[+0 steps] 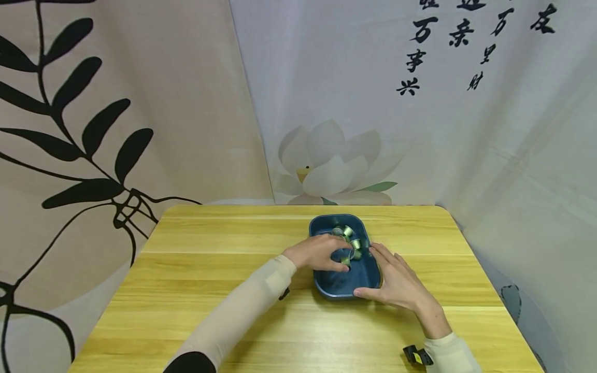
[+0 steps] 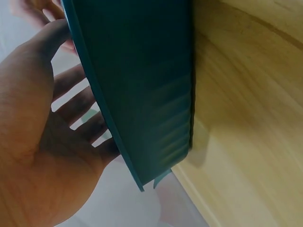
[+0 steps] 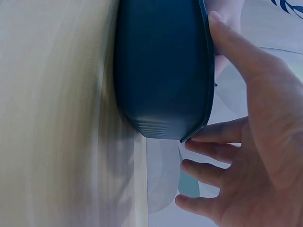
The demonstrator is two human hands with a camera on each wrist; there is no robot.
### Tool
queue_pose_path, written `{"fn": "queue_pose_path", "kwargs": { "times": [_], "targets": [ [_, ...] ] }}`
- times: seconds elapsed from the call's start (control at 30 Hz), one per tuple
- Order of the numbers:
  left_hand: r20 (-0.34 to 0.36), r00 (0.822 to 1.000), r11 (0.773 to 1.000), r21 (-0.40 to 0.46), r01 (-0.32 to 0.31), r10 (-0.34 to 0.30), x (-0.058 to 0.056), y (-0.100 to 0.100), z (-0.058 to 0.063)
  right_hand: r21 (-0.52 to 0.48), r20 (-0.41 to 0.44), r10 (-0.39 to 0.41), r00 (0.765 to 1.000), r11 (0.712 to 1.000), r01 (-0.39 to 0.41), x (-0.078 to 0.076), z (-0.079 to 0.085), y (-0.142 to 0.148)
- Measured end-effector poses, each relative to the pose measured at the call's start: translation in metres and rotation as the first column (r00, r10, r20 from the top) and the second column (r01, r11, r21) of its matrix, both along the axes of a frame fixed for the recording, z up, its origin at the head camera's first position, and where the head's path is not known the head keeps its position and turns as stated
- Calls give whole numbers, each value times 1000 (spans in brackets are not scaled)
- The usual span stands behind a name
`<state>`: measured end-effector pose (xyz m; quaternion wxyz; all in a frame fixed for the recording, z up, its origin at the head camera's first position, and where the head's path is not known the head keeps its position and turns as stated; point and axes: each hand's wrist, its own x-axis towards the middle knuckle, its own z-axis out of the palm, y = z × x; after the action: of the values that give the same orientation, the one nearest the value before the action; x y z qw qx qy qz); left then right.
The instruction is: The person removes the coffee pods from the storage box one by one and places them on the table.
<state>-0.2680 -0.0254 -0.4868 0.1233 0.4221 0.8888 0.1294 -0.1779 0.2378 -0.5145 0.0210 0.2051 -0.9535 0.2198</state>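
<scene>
A dark blue rectangular tub (image 1: 338, 284) stands on the table with several small, shiny green capsules (image 1: 356, 243) inside, shaped like coffee capsules. My left hand (image 1: 322, 252) reaches over the tub's left rim, thumb and fingers spread around some of the capsules. Its fingertips are behind the tub wall (image 2: 137, 94) in the left wrist view, and no firm hold on a capsule shows. At the tub's right side, my right hand (image 1: 401, 280) touches the rim with fairly straight fingers, the thumb at the near right corner. The right wrist view shows its fingers (image 3: 203, 172) spread beside the tub's end.
The wooden table (image 1: 210, 248) extends on both sides of the tub, its back edge close behind it. Printed cloth (image 1: 186, 103) hangs behind the table. A small black device (image 1: 417, 356) is strapped at the right wrist.
</scene>
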Motion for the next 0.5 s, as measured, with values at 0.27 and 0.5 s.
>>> {"fn": "queue_pose_path", "kwargs": {
  "times": [0.27, 0.5],
  "targets": [
    [18, 1000, 999, -47, 20, -19, -6, 8, -1, -5, -8, 5, 1000, 1000, -5, 0, 0, -2],
    [4, 1000, 996, -80, 27, -26, -9, 13, -4, -7, -3, -1, 1000, 1000, 1, 0, -1, -2]
  ]
}}
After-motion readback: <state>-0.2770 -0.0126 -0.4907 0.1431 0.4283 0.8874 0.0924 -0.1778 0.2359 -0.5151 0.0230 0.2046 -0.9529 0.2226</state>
